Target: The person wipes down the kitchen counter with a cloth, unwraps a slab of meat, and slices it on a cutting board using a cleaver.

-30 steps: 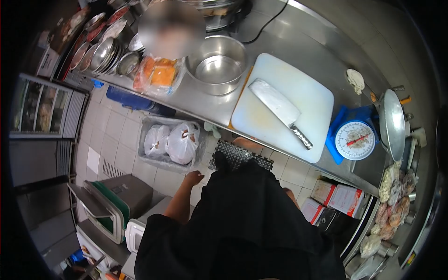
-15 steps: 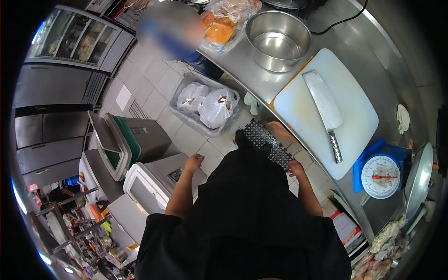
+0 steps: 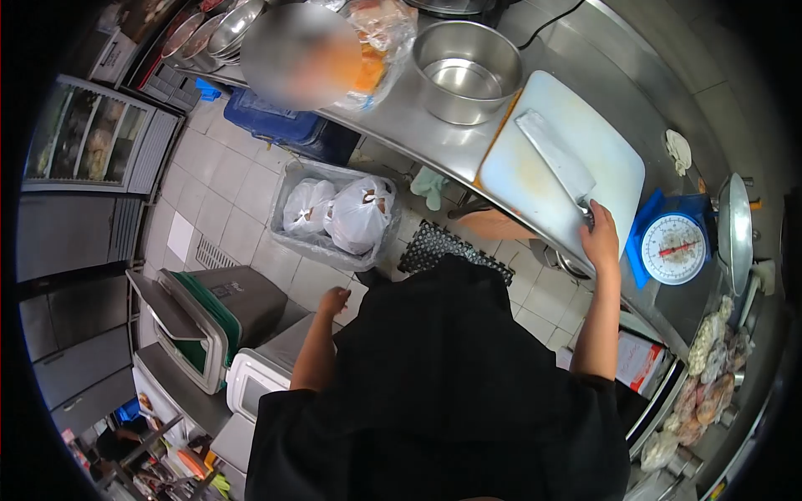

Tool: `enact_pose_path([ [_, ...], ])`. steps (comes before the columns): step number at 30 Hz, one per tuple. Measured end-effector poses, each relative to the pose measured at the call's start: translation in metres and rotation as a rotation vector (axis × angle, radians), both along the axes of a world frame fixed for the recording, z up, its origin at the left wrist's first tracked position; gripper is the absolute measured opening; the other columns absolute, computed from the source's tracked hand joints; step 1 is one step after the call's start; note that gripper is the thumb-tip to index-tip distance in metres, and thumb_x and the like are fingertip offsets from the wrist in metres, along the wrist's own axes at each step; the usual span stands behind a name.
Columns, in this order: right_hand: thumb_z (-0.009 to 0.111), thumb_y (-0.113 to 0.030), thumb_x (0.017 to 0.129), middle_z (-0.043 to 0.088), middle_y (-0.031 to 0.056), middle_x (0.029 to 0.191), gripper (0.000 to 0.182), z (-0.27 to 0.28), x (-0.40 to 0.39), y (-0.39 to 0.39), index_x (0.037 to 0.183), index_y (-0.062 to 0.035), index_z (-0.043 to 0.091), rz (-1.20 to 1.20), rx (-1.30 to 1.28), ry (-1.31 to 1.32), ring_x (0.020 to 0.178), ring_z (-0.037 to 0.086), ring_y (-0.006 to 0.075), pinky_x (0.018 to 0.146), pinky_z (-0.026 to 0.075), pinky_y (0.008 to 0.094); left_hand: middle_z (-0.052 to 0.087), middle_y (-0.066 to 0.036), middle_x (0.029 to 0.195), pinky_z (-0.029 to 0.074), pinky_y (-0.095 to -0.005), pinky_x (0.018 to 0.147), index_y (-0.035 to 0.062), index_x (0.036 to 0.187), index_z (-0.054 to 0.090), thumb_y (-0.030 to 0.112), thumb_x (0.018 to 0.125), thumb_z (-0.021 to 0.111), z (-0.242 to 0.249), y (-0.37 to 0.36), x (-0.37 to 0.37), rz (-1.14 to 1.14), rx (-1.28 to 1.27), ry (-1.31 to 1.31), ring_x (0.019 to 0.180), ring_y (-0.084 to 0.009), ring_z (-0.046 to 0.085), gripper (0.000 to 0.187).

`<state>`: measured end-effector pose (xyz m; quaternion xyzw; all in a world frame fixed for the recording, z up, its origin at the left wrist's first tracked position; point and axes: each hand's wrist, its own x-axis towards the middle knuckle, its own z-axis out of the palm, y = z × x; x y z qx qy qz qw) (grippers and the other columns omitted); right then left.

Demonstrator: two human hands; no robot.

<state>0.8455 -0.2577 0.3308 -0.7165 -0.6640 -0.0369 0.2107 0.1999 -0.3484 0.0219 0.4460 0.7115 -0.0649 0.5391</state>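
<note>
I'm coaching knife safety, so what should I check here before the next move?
1. Right hand at the handle of the knife: ok.
2. Grip firm: cannot tell, the hand hides most of the handle.
3. Left hand away from the knife: ok, off the counter, beside the body.
4. Knife lying on the cutting board: ok.
5. Cutting board kept from slipping: cannot tell, its underside is hidden.
6. Pot apart from the knife: ok, it stands beside the cutting board.
</note>
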Motion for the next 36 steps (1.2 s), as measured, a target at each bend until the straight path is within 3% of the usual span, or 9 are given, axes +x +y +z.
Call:
enact_pose_path([
  [4, 0.062, -0.008, 0.076, 0.066, 0.0184, 0.107, 0.030, -0.023, -0.019, 0.025, 0.105, -0.0041, 0.066, -0.386, -0.246, -0.204, 0.099, 0.062, 0.0392, 0.085, 0.051, 0.0475, 0.066, -0.007, 0.072, 0.051, -0.0338, 0.050, 0.0037, 0.103, 0.067, 0.040, 0.092, 0.062, -0.015, 0.058, -0.050, 0.099, 0.185, -0.111, 0.058, -0.0192, 0.066, 0.038],
  [8, 0.057, -0.018, 0.084, 0.068, 0.0219, 0.093, 0.025, 0.012, -0.053, 0.010, 0.104, -0.0033, 0.063, -0.438, -0.266, -0.077, 0.083, 0.065, 0.0397, 0.075, 0.050, 0.0475, 0.066, -0.007, 0.071, 0.050, -0.0334, 0.050, 0.0007, 0.102, 0.066, 0.038, 0.091, 0.063, 0.003, 0.092, -0.091, 0.239, 0.175, -0.157, 0.058, -0.0189, 0.066, 0.039],
  [14, 0.056, -0.005, 0.082, 0.049, 0.0025, 0.072, 0.008, 0.064, -0.146, -0.068, 0.090, -0.0037, 0.058, -0.253, -0.380, 0.696, 0.066, 0.045, 0.0119, 0.062, 0.041, 0.0275, 0.067, -0.009, 0.078, 0.050, -0.0306, 0.050, 0.0003, 0.100, 0.067, 0.034, 0.091, 0.063, -0.005, 0.135, -0.109, 0.256, 0.179, -0.151, 0.061, -0.0179, 0.067, 0.035],
  [18, 0.058, -0.002, 0.076, 0.059, 0.0072, 0.077, 0.015, 0.061, -0.214, -0.051, 0.091, -0.0038, 0.060, -0.115, -0.686, 0.510, 0.068, 0.058, 0.0201, 0.066, 0.047, 0.0316, 0.069, -0.011, 0.082, 0.053, -0.0334, 0.059, 0.0013, 0.107, 0.068, 0.030, 0.092, 0.063, -0.002, 0.188, -0.044, 0.377, 0.278, -0.264, 0.067, -0.0203, 0.069, 0.033],
  [20, 0.061, -0.006, 0.075, 0.065, 0.0142, 0.082, 0.018, 0.022, -0.229, -0.034, 0.092, -0.0046, 0.063, -0.007, -0.749, 0.333, 0.077, 0.065, 0.0327, 0.072, 0.052, 0.0400, 0.071, -0.015, 0.090, 0.055, -0.0365, 0.074, 0.0035, 0.110, 0.068, 0.030, 0.092, 0.064, -0.018, 0.213, -0.003, 0.343, 0.345, -0.264, 0.082, -0.0268, 0.071, 0.033],
  [26, 0.062, -0.020, 0.078, 0.068, 0.0208, 0.090, 0.020, -0.167, -0.223, -0.041, 0.091, -0.0046, 0.062, -0.194, -1.045, 0.230, 0.086, 0.066, 0.0406, 0.077, 0.051, 0.0499, 0.056, -0.017, 0.140, 0.046, -0.0411, 0.102, 0.0049, 0.131, 0.057, 0.032, 0.091, 0.065, -0.083, 0.261, 0.114, -0.137, 0.595, -0.129, 0.123, -0.0317, 0.058, 0.050],
  [29, 0.062, -0.027, 0.085, 0.066, 0.0206, 0.085, 0.025, -0.217, -0.214, -0.054, 0.088, -0.0028, 0.060, -0.229, -1.102, 0.227, 0.084, 0.065, 0.0409, 0.077, 0.050, 0.0501, 0.049, -0.014, 0.147, 0.040, -0.0457, 0.108, 0.0044, 0.142, 0.046, 0.038, 0.090, 0.064, -0.117, 0.273, 0.144, -0.333, 0.647, 0.230, 0.131, -0.0330, 0.051, 0.064],
  [33, 0.063, -0.034, 0.090, 0.065, 0.0190, 0.082, 0.032, -0.222, -0.208, -0.055, 0.090, -0.0019, 0.061, -0.230, -1.186, 0.220, 0.080, 0.065, 0.0394, 0.074, 0.049, 0.0492, 0.047, -0.011, 0.149, 0.039, -0.0506, 0.108, 0.0057, 0.146, 0.039, 0.043, 0.091, 0.062, -0.155, 0.278, 0.161, -0.086, 0.421, 0.333, 0.131, -0.0355, 0.050, 0.070],
  [36, 0.064, -0.033, 0.090, 0.063, 0.0176, 0.073, 0.031, -0.230, -0.207, -0.065, 0.086, -0.0020, 0.061, -0.187, -1.063, 0.273, 0.069, 0.063, 0.0379, 0.066, 0.049, 0.0474, 0.065, -0.013, 0.127, 0.049, -0.0449, 0.097, 0.0070, 0.117, 0.066, 0.044, 0.094, 0.054, -0.164, 0.284, 0.148, -0.016, 0.214, 0.284, 0.118, -0.0315, 0.061, 0.046],
])
